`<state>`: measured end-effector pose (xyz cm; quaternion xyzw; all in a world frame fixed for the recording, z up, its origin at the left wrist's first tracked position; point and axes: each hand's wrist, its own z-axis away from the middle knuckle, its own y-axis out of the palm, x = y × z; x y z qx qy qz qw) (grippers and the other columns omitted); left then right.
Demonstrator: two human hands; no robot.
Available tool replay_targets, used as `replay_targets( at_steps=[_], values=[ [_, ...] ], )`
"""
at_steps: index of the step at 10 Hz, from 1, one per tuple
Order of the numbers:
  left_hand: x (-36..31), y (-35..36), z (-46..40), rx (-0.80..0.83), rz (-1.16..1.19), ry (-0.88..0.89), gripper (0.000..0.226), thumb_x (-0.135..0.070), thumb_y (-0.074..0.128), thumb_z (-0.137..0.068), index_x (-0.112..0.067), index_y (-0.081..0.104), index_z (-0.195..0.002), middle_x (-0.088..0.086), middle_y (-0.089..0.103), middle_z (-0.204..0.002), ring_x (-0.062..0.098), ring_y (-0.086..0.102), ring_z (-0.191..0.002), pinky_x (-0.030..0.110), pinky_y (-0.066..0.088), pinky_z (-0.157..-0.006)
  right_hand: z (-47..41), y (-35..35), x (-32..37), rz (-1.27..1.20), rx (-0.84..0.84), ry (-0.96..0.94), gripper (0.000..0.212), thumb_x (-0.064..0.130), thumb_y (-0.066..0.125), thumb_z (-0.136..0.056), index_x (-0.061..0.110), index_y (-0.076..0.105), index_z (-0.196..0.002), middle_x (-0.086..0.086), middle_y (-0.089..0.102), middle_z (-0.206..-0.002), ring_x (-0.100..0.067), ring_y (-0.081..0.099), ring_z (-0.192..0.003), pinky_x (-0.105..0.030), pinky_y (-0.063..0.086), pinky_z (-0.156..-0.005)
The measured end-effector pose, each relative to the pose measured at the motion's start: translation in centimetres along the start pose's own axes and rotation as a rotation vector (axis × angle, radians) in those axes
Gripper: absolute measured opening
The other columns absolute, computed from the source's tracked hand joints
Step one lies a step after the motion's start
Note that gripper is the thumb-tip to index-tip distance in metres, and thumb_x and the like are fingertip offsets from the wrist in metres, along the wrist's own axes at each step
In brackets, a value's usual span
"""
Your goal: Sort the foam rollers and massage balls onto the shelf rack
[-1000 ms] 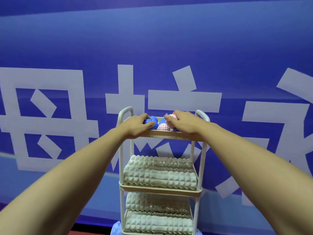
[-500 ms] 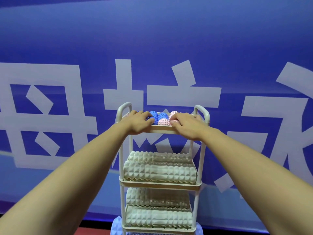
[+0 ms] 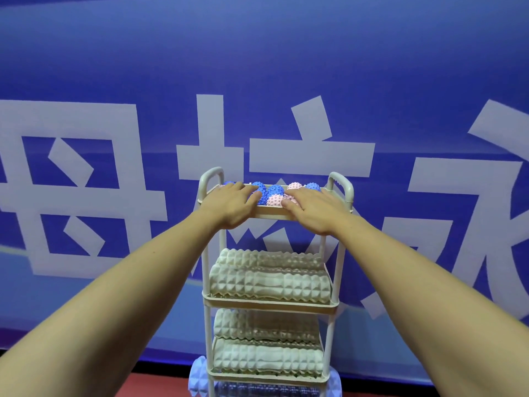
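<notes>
Your left hand [image 3: 229,206] and right hand [image 3: 313,212] have slid back to the front rim of the rack's top tray [image 3: 272,214], fingers flat and gripping nothing, leaving the massage balls [image 3: 274,196] settled inside, sorting apparently finished.

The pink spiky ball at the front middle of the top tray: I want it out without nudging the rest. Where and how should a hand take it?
Probably from above. The pink ball sits behind the top tray's front lip, with a blue ball on its left and the right hand on its right, so only its crown is free. Pinch across the crown, front to back, and lift straight up.
</notes>
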<state>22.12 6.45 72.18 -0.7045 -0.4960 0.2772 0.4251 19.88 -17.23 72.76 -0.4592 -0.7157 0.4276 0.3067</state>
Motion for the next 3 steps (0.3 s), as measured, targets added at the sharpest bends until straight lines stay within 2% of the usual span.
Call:
replay_targets(
  at_steps=[1, 2, 3],
  values=[
    [-0.3, 0.6, 1.2, -0.163, 0.026, -0.033, 0.056, -0.054, 0.026, -0.104, -0.023, 0.047, -0.145, 0.004, 0.058, -0.139, 0.018, 0.055, -0.121, 0.033, 0.044, -0.095, 0.4, -0.3, 0.1, 0.016, -0.049, -0.016, 0.056, 0.062, 0.03, -0.101, 0.034, 0.043, -0.148, 0.001, 0.058, -0.139, -0.022, 0.053, -0.125, -0.042, 0.038, -0.104],
    [-0.9, 0.2, 2.6, -0.252, 0.086, -0.021, 0.055, -0.052, 0.031, -0.105, -0.023, 0.044, -0.149, 0.002, 0.05, -0.15, 0.019, 0.047, -0.133, 0.037, 0.039, -0.109, 0.9, -0.2, 0.2, 0.028, -0.11, -0.014, 0.058, 0.063, 0.034, -0.1, 0.029, 0.047, -0.145, 0.001, 0.06, -0.137, -0.02, 0.053, -0.124, -0.04, 0.035, -0.109],
    [-1.3, -1.0, 3.9, -0.306, 0.143, -0.038, 0.053, -0.05, 0.034, -0.105, -0.024, 0.041, -0.151, 0.001, 0.045, -0.154, 0.018, 0.043, -0.139, 0.039, 0.037, -0.113, 1.5, -0.7, 0.5, -0.033, -0.149, 0.013, 0.058, 0.061, 0.042, -0.1, 0.025, 0.047, -0.145, 0.001, 0.058, -0.14, -0.018, 0.052, -0.127, -0.039, 0.038, -0.107]
  ],
)
